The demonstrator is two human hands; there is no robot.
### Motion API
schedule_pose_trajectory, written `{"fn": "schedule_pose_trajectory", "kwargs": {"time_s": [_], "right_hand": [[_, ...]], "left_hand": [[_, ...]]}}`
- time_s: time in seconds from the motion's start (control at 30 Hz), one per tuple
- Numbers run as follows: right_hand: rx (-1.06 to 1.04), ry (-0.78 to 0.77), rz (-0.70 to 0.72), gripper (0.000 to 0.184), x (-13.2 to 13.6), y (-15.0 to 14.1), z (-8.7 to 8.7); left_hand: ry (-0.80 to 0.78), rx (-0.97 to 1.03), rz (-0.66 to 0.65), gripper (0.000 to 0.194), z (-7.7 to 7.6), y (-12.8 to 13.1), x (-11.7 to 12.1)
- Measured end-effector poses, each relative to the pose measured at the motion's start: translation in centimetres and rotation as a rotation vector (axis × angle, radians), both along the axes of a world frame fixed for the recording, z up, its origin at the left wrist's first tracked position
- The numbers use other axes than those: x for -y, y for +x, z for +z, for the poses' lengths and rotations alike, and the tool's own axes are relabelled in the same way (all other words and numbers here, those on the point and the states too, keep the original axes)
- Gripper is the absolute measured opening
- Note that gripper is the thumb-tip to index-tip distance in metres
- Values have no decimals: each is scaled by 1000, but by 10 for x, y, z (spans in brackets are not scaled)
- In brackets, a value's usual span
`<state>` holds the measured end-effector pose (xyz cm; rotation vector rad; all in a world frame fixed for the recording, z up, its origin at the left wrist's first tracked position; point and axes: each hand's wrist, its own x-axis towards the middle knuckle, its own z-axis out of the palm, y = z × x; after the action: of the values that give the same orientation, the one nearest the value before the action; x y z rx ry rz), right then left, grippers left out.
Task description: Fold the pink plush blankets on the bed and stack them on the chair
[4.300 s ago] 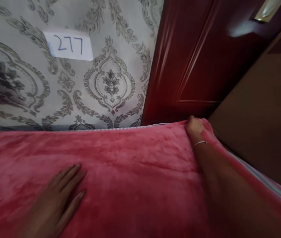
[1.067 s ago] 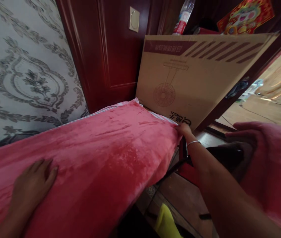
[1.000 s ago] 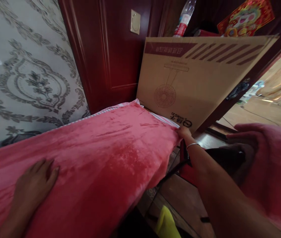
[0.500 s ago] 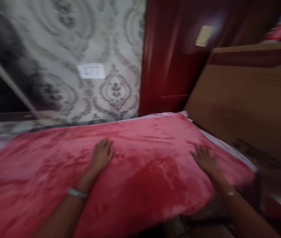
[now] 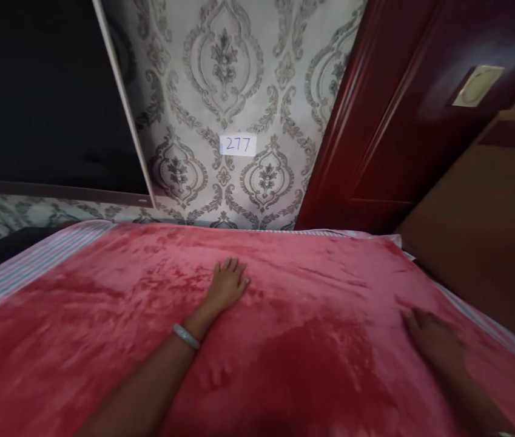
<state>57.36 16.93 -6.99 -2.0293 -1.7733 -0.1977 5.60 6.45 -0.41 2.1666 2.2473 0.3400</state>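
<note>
A red plush blanket (image 5: 221, 388) lies spread over a surface, its pile marked with darker and lighter patches. Fingers apart, my left hand (image 5: 227, 284) rests flat on it near the middle, a grey-white bracelet (image 5: 187, 336) round the wrist. My right hand (image 5: 437, 340) lies on the right part of the blanket, palm down and slightly blurred, with its fingers stretched forward. Under the left edge of the blanket shows a striped cloth (image 5: 34, 267); a strip of the same stripes runs along the back and right edges.
A wide black screen (image 5: 48, 103) stands at the left back against patterned wallpaper (image 5: 223, 60). A paper marked 277 (image 5: 238, 144) is on the wall. To the right are a dark red wooden panel (image 5: 384, 145) with a yellowish plate (image 5: 478, 86) and a large cardboard box (image 5: 489, 230).
The view has turned left, so the blanket, wall and box sit further right and more of the screen shows. Both hands stay on the blanket; the right one appears lower in the picture.
</note>
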Motion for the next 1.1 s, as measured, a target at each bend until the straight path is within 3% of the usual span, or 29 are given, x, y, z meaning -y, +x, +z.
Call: {"fn": "schedule_pose_trajectory", "kwargs": {"time_s": [0.03, 0.17, 0.27, 0.37, 0.47, 0.63, 0.77, 0.93, 1.1], "right_hand": [[-16, -22, 27, 50, -9, -16, 7], [-69, 64, 401, 39, -57, -108, 40], [-62, -6, 462, 41, -96, -176, 55], [-63, -48, 441, 44, -133, -210, 59], [-64, -85, 378, 48, -164, -209, 58], [-23, -153, 305, 50, -199, -185, 63], [18, -209, 286, 53, -220, -172, 67], [51, -226, 246, 41, -240, -167, 68], [31, -126, 170, 42, -257, -179, 74]], "left_hand": [[11, 0, -1, 52, 0, 0, -1], [33, 6, -6, 50, -2, -1, -4], [31, 30, 8, 48, -4, -3, -5], [17, 42, 17, 46, -1, -11, -13], [26, 25, 1, 42, 11, -25, -36], [82, -6, -6, 39, 34, -49, -109], [36, -96, 74, 38, 34, -53, -161], [31, -157, 116, 40, 26, -50, -190], [109, -157, 256, 37, 31, -53, -204]]}}
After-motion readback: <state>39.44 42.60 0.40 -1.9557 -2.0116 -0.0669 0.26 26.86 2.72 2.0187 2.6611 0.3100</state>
